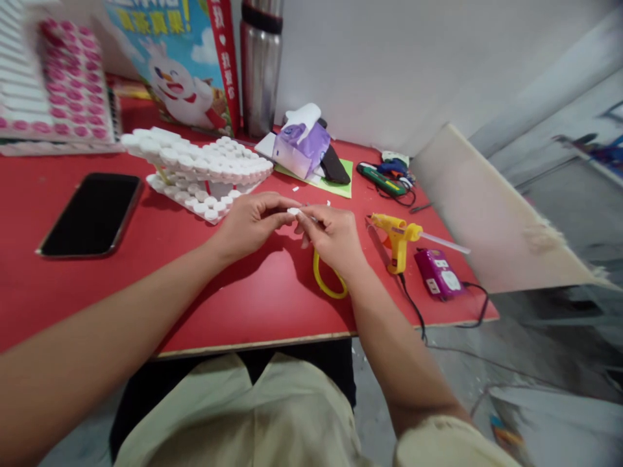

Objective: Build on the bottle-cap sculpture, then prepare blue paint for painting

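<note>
Both my hands meet above the red table, pinching one small white piece (293, 211) that looks like rolled paper. My left hand (250, 224) is closed on it with thumb and forefinger from the left. From the right, the fingertips of my right hand (333, 233) grip the same piece. A yellow loop (331, 288), like a scissors handle, shows below my right hand; its other end is hidden, and I cannot tell whether the hand holds it. Left of my hands stands a structure built of small white paper rolls (195, 159).
A yellow glue gun (396, 237) and a purple power socket (439, 274) with cables lie at right. A phone (92, 214) lies at left. Behind stand a steel bottle (261, 78), a purple tissue pack (302, 149) and a green-handled tool (382, 179). The red table's (263, 324) front edge is near me.
</note>
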`<state>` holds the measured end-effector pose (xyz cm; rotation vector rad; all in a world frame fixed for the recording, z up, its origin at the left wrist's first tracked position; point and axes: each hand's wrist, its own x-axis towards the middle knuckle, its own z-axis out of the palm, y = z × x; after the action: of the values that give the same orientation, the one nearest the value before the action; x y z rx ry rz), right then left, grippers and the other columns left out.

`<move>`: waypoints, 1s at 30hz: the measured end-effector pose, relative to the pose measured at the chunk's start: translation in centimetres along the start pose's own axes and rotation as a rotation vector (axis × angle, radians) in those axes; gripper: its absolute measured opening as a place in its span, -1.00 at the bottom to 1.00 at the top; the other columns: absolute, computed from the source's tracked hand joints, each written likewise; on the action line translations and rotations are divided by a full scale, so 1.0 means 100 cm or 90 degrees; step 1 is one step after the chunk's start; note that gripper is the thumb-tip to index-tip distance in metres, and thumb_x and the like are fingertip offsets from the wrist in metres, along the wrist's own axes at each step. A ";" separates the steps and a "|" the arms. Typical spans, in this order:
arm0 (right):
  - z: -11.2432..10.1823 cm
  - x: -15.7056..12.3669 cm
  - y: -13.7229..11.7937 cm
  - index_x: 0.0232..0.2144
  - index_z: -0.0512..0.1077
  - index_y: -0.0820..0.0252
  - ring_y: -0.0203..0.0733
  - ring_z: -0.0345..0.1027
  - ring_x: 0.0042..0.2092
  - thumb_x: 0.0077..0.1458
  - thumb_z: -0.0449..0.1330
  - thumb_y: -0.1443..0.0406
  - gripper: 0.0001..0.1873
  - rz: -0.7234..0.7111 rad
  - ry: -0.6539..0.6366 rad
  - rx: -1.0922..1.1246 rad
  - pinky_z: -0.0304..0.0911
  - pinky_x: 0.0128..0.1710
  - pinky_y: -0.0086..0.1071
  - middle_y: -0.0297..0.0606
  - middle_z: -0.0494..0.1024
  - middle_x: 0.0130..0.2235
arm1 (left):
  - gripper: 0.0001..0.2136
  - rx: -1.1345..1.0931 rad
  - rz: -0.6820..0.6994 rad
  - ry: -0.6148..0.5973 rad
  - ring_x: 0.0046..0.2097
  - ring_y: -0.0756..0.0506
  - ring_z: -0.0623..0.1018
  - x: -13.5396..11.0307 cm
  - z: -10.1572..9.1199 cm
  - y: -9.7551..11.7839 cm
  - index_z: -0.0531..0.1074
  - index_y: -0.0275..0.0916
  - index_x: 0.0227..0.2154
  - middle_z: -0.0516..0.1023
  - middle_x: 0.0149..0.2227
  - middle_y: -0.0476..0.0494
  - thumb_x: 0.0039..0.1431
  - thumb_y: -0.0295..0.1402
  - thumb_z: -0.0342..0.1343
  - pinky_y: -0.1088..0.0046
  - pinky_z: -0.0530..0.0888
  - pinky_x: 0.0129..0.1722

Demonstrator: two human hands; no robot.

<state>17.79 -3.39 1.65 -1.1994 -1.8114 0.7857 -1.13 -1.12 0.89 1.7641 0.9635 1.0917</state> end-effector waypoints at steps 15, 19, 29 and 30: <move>-0.011 0.014 -0.001 -0.18 0.53 0.26 -0.42 0.22 -0.60 0.34 0.17 -0.02 -0.57 0.377 -0.130 0.548 0.37 -0.62 -0.50 -0.35 0.57 -0.41 | -0.78 0.017 0.041 -0.023 -0.13 -0.16 0.61 0.003 -0.001 -0.003 0.59 -0.23 -0.15 0.68 -0.17 -0.16 0.26 -0.22 0.18 0.29 0.49 -0.01; -0.012 0.012 -0.002 -0.23 0.55 0.26 -0.46 0.09 -0.60 0.25 0.30 0.04 -0.64 0.360 -0.136 0.565 0.33 -0.65 -0.52 -0.43 0.47 -0.45 | -0.77 0.031 0.033 -0.029 -0.12 -0.16 0.62 0.003 -0.001 -0.001 0.59 -0.24 -0.16 0.70 -0.15 -0.17 0.26 -0.22 0.18 0.30 0.50 -0.01; -0.012 0.006 -0.008 -0.35 0.55 0.22 -0.47 0.07 -0.55 0.00 0.48 0.04 -0.62 0.332 -0.123 0.500 0.34 -0.60 -0.50 -0.43 0.43 -0.40 | -0.80 -0.001 0.013 -0.028 -0.14 -0.16 0.64 0.003 -0.001 0.000 0.61 -0.21 -0.20 0.71 -0.20 -0.15 0.26 -0.22 0.21 0.32 0.51 -0.04; -0.012 0.006 -0.007 -0.33 0.57 0.22 -0.48 0.06 -0.55 -0.01 0.49 0.06 -0.62 0.328 -0.124 0.492 0.34 -0.60 -0.50 -0.44 0.42 -0.41 | -0.80 -0.004 0.011 -0.027 -0.15 -0.15 0.64 0.003 -0.001 -0.001 0.62 -0.21 -0.20 0.71 -0.21 -0.15 0.26 -0.22 0.21 0.32 0.51 -0.04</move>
<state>18.41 -3.02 3.03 -1.0682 -1.1233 1.7482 -1.10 -0.82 0.94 1.7858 0.9198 1.0633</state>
